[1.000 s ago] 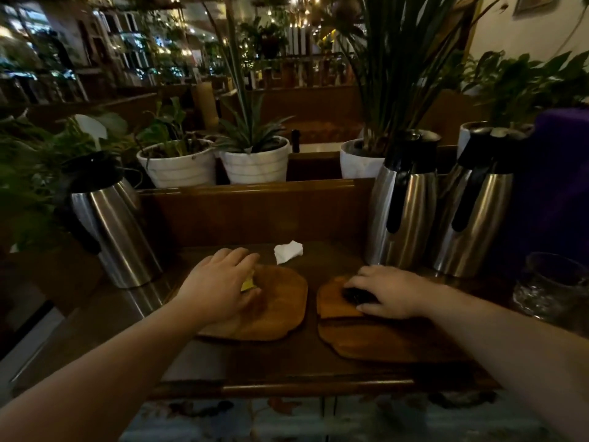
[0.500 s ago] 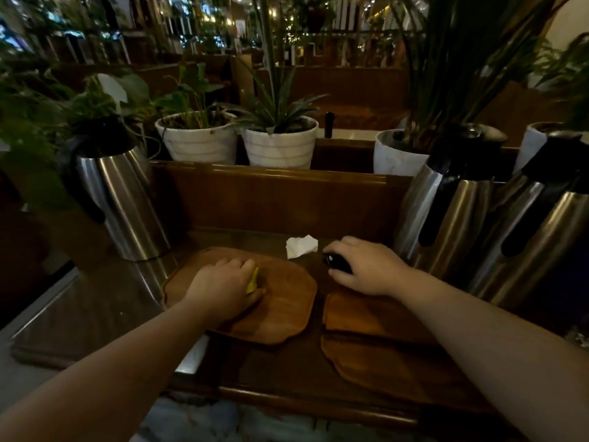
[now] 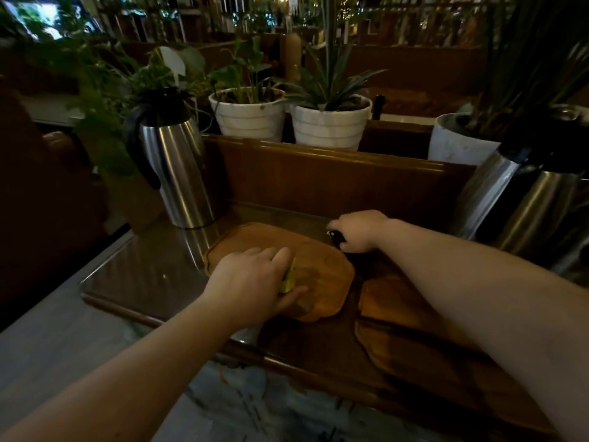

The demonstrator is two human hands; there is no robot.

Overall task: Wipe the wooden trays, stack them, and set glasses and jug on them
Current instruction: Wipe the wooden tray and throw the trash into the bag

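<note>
A rounded wooden tray (image 3: 322, 275) lies on the dark wooden counter (image 3: 306, 342). My left hand (image 3: 251, 282) presses on its near left part, closed around a yellow-green cloth (image 3: 289, 277). My right hand (image 3: 361, 231) is past the tray's far right corner, holding a small dark object (image 3: 337, 237) against the counter. To the right, a smaller wooden tray (image 3: 392, 301) rests on a larger one (image 3: 411, 355), both partly under my right forearm. A steel jug (image 3: 178, 173) stands at the far left.
Two more steel jugs (image 3: 529, 199) stand close together at the right. A raised wooden back panel (image 3: 334, 183) borders the counter, with white plant pots (image 3: 328, 122) behind it. A glossy strip of counter (image 3: 143, 272) lies left of the tray.
My right hand moved from the right-hand trays to the far side of the counter with the dark object, now covering the white napkin. My left hand slid toward me on the left tray.
</note>
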